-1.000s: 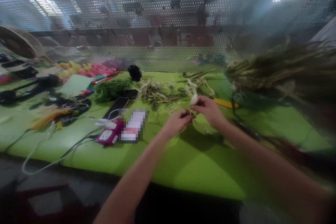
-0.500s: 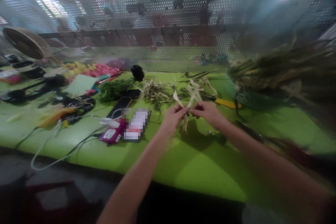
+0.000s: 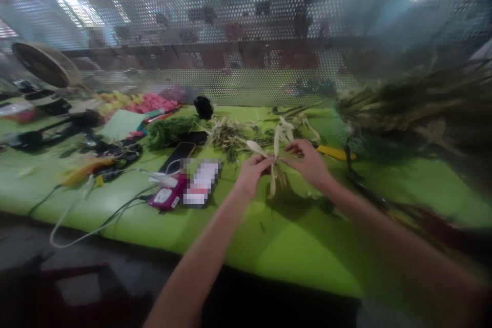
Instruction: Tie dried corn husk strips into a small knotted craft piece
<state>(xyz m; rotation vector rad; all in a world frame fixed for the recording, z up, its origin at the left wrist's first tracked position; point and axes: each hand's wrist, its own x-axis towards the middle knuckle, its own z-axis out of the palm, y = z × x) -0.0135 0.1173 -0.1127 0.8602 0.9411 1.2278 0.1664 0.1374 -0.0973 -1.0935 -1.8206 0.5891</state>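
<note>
left hand (image 3: 249,171) is pinching the pale strips (image 3: 272,183) at their middle, which is lying at 3 o'clock from its fingertips; long axis is running 12 to 6. right hand (image 3: 310,163) is sitting slightly farther, at 3 o'clock, fingers parting; cannot tell if gripping.

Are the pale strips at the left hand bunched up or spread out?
Spread out: the pale strips fan up, sideways and down from the fingertips of the left hand.
</note>
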